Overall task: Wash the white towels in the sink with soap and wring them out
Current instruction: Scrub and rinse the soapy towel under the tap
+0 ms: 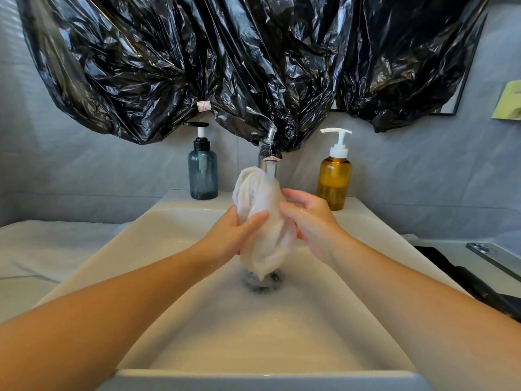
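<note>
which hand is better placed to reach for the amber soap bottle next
Right. The amber soap bottle stands on the back rim of the sink just beyond the right hand, on its side of the tap. The left hand grips the towel, thumb across it, and could probably hold it alone.

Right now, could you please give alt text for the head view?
The left hand and right hand hold a white towel under the running tap over the sink. A grey bottle and an amber bottle flank the tap.
</note>
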Demonstrator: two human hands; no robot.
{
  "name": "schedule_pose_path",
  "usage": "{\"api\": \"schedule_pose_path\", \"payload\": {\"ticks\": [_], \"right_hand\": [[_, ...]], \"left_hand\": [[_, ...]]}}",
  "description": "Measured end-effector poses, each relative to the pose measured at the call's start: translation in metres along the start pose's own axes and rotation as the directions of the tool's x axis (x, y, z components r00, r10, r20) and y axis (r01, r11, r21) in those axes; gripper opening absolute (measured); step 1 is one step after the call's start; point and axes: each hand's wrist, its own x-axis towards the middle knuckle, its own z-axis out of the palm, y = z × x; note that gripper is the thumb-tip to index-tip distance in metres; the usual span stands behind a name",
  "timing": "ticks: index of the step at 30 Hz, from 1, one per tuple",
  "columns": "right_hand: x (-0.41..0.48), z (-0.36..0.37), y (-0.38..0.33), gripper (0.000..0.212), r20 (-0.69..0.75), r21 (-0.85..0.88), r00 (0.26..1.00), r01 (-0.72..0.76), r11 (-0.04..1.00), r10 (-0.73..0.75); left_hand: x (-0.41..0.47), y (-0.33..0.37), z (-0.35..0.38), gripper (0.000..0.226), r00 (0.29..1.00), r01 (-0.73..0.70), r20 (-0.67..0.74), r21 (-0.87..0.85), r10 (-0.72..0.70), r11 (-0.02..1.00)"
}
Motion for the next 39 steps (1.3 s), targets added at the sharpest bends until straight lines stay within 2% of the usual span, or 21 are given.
{"api": "schedule_pose_path", "payload": {"ticks": [2,4,7,9,11,13,17,20,24,27,31,32,34,36,38,39], "right_hand": [[-0.002,0.001,0.001,0.033,0.002,0.001,1.000,0.015,1.000,-0.015],[-0.003,0.003,0.001,0.032,0.009,0.007,1.000,0.024,1.000,-0.024],[-0.002,0.007,0.001,0.035,0.004,0.005,1.000,0.019,1.000,-0.019],[0.000,0.010,0.000,0.037,-0.002,0.008,1.000,-0.020,1.000,0.020],[0.001,0.011,-0.002,0.029,-0.001,0.034,0.997,-0.081,0.996,0.081],[-0.001,0.012,-0.003,0.021,0.006,0.057,0.991,-0.131,0.990,0.131],[0.000,0.017,-0.001,0.042,0.086,0.068,0.984,-0.161,0.985,0.155],[0.000,0.019,-0.001,0.044,0.100,0.060,0.984,-0.151,0.987,0.144],[0.001,0.019,0.001,0.048,0.069,0.045,0.986,-0.157,0.987,0.154],[0.004,0.024,0.005,0.053,0.027,0.111,0.982,-0.186,0.976,0.185],[0.008,0.027,0.009,0.090,0.028,0.243,0.964,-0.262,0.934,0.264],[0.007,0.026,0.010,0.091,0.022,0.252,0.965,-0.259,0.933,0.262],[0.007,0.024,0.012,0.072,-0.030,0.265,0.970,-0.225,0.937,0.242],[0.007,0.021,0.013,0.046,-0.077,0.325,0.970,-0.194,0.925,0.231],[0.008,0.020,0.016,0.028,-0.107,0.370,0.964,-0.189,0.910,0.244],[0.007,0.020,0.018,0.028,-0.132,0.367,0.957,-0.196,0.909,0.259]], "left_hand": [[0.001,-0.003,-0.001,0.068,0.999,-0.037,-0.017,0.036,0.038,0.999],[0.003,-0.007,-0.003,0.075,0.996,-0.068,-0.049,0.058,0.071,0.996],[0.002,-0.006,-0.005,0.074,0.993,-0.078,-0.077,0.090,0.086,0.993],[0.001,-0.005,-0.004,0.063,0.993,-0.051,-0.100,0.149,0.066,0.988],[0.001,-0.006,-0.002,0.045,0.992,-0.028,-0.113,0.255,0.059,0.966],[0.001,-0.008,0.000,0.038,0.989,-0.043,-0.110,0.409,0.096,0.912],[-0.003,-0.005,0.004,0.030,0.978,-0.070,-0.114,0.611,0.175,0.788],[-0.004,-0.005,0.004,0.022,0.969,-0.057,-0.143,0.661,0.200,0.749],[-0.008,-0.002,0.007,0.032,0.961,-0.072,-0.143,0.698,0.238,0.712],[-0.010,0.004,0.011,0.033,0.953,-0.070,-0.142,0.755,0.267,0.652],[-0.012,0.014,0.008,0.038,0.955,-0.087,-0.073,0.858,0.288,0.507],[-0.012,0.016,0.008,0.042,0.952,-0.109,-0.039,0.884,0.304,0.454],[-0.010,0.019,0.008,0.053,0.939,-0.141,0.015,0.927,0.342,0.348],[-0.006,0.019,0.006,0.061,0.920,-0.153,0.027,0.943,0.391,0.295],[-0.002,0.015,0.004,0.069,0.910,-0.155,0.002,0.929,0.415,0.335],[0.000,0.013,0.003,0.074,0.923,-0.149,-0.004,0.918,0.385,0.366]]}}
